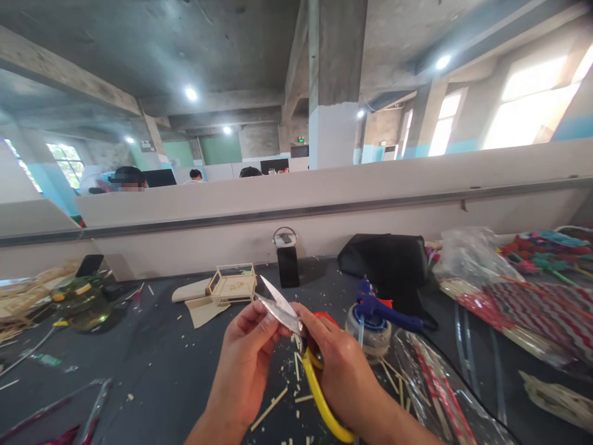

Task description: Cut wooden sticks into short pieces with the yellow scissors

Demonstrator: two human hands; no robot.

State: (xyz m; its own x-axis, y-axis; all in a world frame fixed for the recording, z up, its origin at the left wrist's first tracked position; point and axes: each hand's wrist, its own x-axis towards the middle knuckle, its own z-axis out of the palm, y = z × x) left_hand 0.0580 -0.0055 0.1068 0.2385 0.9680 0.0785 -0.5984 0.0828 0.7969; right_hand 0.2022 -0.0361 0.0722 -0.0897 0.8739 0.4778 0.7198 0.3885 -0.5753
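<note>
My right hand (347, 368) is wrapped round a pair of scissors (317, 392) with a yellow handle and silver blades. The blades are spread apart and point up and to the left. Close against the lower blade, my left hand (250, 349) is closed with thumb and fingers pressed together; whatever they pinch is hidden. Beneath the hands lie thin wooden sticks (269, 408) and small cut bits on the dark table (162, 383). A small frame of pale wooden sticks (233, 285) stands just beyond my left hand.
A blue glue gun (382, 309) rests on a clear jar (370, 340) at right, before a black bag (386, 259). A phone (288, 267) stands by the partition (222, 238). Plastic-wrapped material (532, 315) lies far right, a bottle (86, 309) left. People sit beyond the partition.
</note>
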